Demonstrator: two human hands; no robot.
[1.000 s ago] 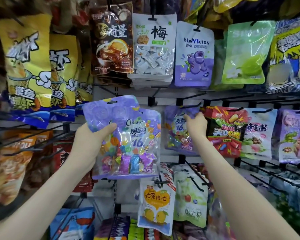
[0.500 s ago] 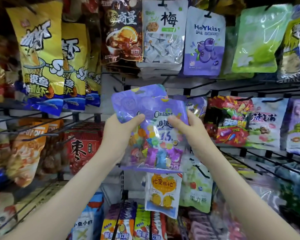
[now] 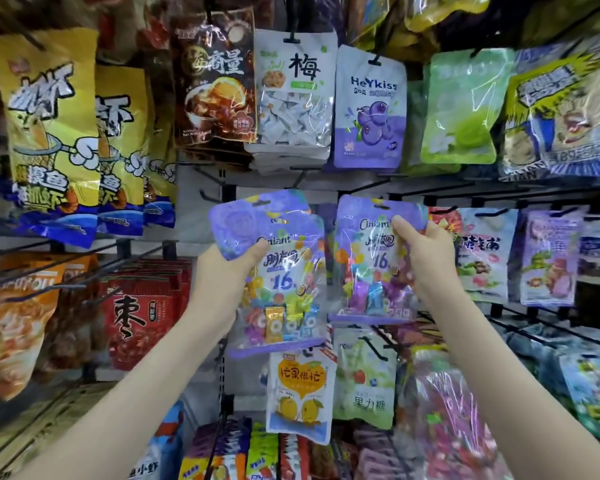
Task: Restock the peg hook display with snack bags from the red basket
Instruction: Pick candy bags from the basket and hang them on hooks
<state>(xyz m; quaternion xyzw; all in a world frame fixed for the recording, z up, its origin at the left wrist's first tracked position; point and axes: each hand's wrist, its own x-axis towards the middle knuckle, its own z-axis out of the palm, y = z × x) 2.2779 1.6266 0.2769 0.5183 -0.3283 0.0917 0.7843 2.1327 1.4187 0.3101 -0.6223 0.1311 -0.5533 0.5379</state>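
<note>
Landmark = HeYkiss blueberry bag (image 3: 369, 109), upper row.

- Right hand (image 3: 426, 258): pinches single purple candy bag (image 3: 368, 261) by its right edge, thumb on the front, fingers behind. Bag sits upright directly below HeYkiss, its hang hole up at the peg row. Can't tell if the hole is on a peg or just in front of it.
- Left hand (image 3: 229, 268): grips purple candy bag stack (image 3: 281, 282), thumb across the front, fingers wrapped behind. At least two bags, tops fanned. Stack is below and left of HeYkiss, just beside the single bag, not touching it as far as I can see.
- Bare peg hook (image 3: 210, 198) below and further left of HeYkiss.
- Red basket: not in frame.

Status, my read: mid-restock. One bag is at the hanging step, not confirmed seated. The left-hand stack is unhung, so two or more are left to go. Basket remainder unknown. The other pegs around HeYkiss look stocked.
</note>
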